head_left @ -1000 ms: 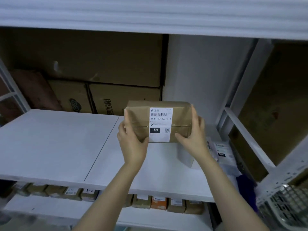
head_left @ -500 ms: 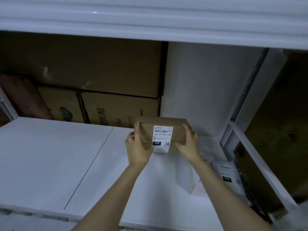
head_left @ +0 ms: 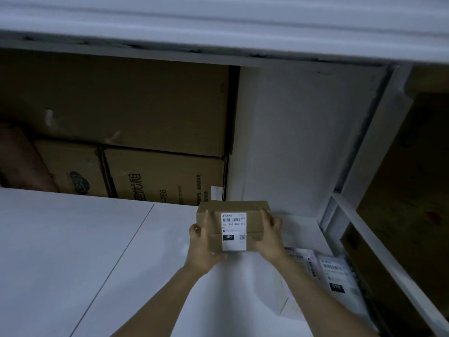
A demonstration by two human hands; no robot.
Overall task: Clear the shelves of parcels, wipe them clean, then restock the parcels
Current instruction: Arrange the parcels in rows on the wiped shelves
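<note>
You are holding a small brown cardboard parcel (head_left: 254, 216), a squat rectangular box with taped seams, just right of the frame's centre. A glossy white shipping label (head_left: 233, 231) on its near face shows a barcode and a black "15H" block. Your left hand (head_left: 202, 249) grasps the parcel's left end, fingers curled up over the top edge and thumb beneath the near corner. Your right hand (head_left: 271, 237) clasps the right end the same way, so both hands are closed around the box. It sits low over the smooth white shelf board (head_left: 73, 251), near the back. You cannot tell whether its underside touches the board. A thin dark seam (head_left: 126, 246) runs diagonally across that matte surface, where two panels meet. Behind the shelf, in the upper left of the frame, stands a large plain brown corrugated carton (head_left: 121, 100). Below it are a brown carton with dark printed characters (head_left: 165, 176) and a smaller brown carton with an oval logo (head_left: 70, 171). At lower right a plain white box (head_left: 269, 295) lies on the board beside your right forearm. Further right are flat white soft-wrapped packets with barcode labels (head_left: 335, 271). A ribbed white upper shelf edge (head_left: 218, 20) spans the top, and a white metal upright (head_left: 379, 132) frames the right.
</note>
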